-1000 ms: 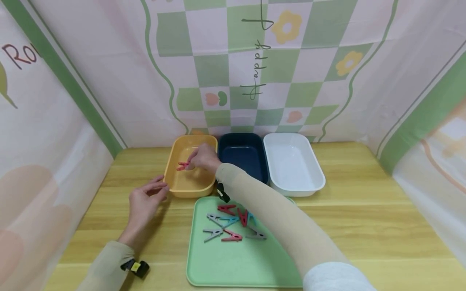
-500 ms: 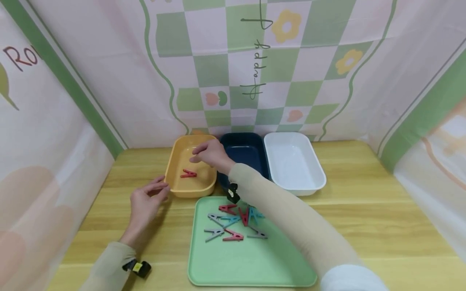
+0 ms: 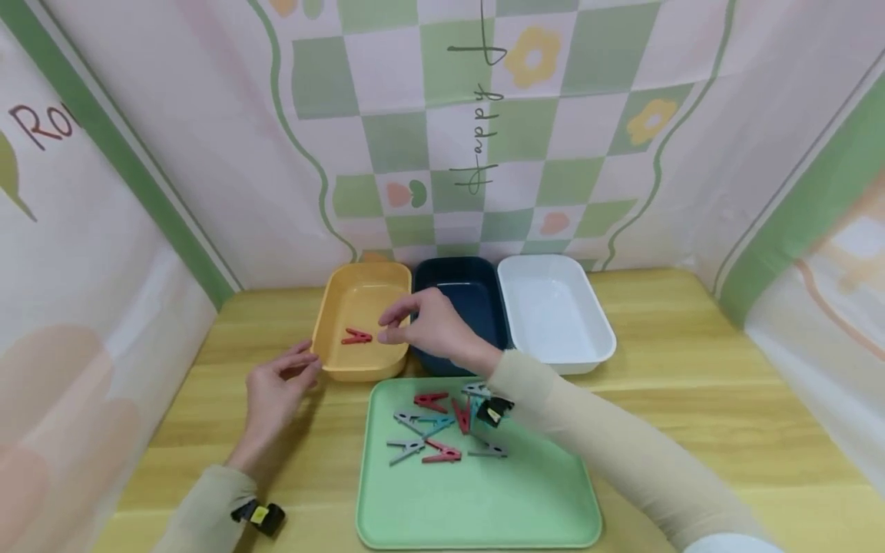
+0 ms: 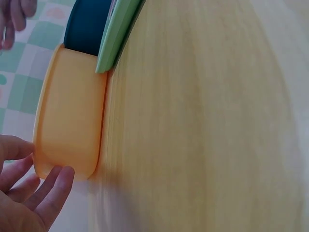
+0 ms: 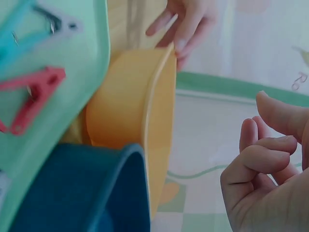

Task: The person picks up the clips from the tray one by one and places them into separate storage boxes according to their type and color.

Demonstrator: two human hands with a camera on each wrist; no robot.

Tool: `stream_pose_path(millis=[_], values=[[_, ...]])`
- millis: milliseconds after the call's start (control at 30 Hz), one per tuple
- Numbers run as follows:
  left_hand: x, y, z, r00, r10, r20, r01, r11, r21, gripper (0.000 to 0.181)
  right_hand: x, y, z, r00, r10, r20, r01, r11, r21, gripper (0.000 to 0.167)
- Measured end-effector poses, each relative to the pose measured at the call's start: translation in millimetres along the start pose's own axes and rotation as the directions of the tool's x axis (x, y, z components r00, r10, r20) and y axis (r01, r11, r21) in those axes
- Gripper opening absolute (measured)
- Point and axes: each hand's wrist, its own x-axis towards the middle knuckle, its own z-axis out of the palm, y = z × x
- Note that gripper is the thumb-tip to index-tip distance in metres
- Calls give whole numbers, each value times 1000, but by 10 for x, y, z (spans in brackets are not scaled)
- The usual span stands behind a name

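In the head view, my left hand [image 3: 276,392] touches the near left corner of the yellow bin [image 3: 362,362] with its fingertips. The left wrist view shows those fingers fairly straight against the bin's end wall [image 4: 72,111]. One red clothespin [image 3: 356,336] lies on the yellow bin's floor. My right hand [image 3: 439,326] hovers over the border between the yellow bin and the navy bin [image 3: 463,296], holding nothing. Its thumb [image 5: 282,113] stands apart from the loosely bent fingers in the right wrist view. Several red, grey and blue clothespins, among them a red one [image 3: 442,453], lie on the green tray [image 3: 477,511].
A white bin [image 3: 556,319] stands to the right of the navy one, the three bins side by side at the back of the wooden table [image 3: 691,399]. Behind them hangs a patterned cloth [image 3: 477,138]. My right forearm [image 3: 608,430] crosses above the tray's right side.
My right hand has let go of the red clothespin, which now lies in the yellow bin, and has drawn back to the right and nearer. The left hand has stayed at the bin's corner.
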Motion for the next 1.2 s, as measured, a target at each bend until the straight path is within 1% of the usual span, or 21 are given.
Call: stream_pose_path(millis=[133, 233, 300, 433, 567, 667, 833, 933, 1067, 1200], values=[[-34, -18, 8, 1000, -12, -5, 12, 999, -42, 21, -250, 38, -30, 999, -28, 33, 27, 999, 17, 14], [-38, -15, 11, 1000, -9, -11, 9, 999, -49, 21, -429, 80, -76, 999, -32, 41, 31, 999, 36, 12], [-36, -9, 11, 1000, -6, -15, 6, 999, -42, 21, -537, 125, -112, 999, -36, 40, 35, 999, 27, 11], [-34, 0, 9, 1000, 0, -17, -1, 1000, -23, 20, -764, 238, -214, 999, -13, 33, 13, 1000, 6, 10], [-38, 3, 7, 999, 30, -11, -30, 1000, 4, 18, -1007, 383, -336, 1000, 10, 6, -10, 999, 34, 12], [-34, 6, 1, 998, 62, -8, -62, 997, 37, 16, -1158, 469, -415, 999, 44, -15, -43, 997, 64, 14], [-17, 0, -16, 995, 95, -17, -93, 993, 77, 14, -1323, 530, -515, 993, 116, -25, -113, 989, 95, 18], [-15, -3, -18, 995, 99, -19, -98, 993, 71, 14, -1393, 548, -564, 990, 140, -25, -137, 986, 97, 22], [-9, -15, -13, 996, 86, -20, -85, 995, 46, 15, -1470, 604, -603, 985, 166, -37, -162, 982, 94, 24], [-7, -15, -3, 998, 66, -23, -65, 997, 30, 18, -1523, 664, -632, 984, 169, -46, -164, 981, 101, 25]])
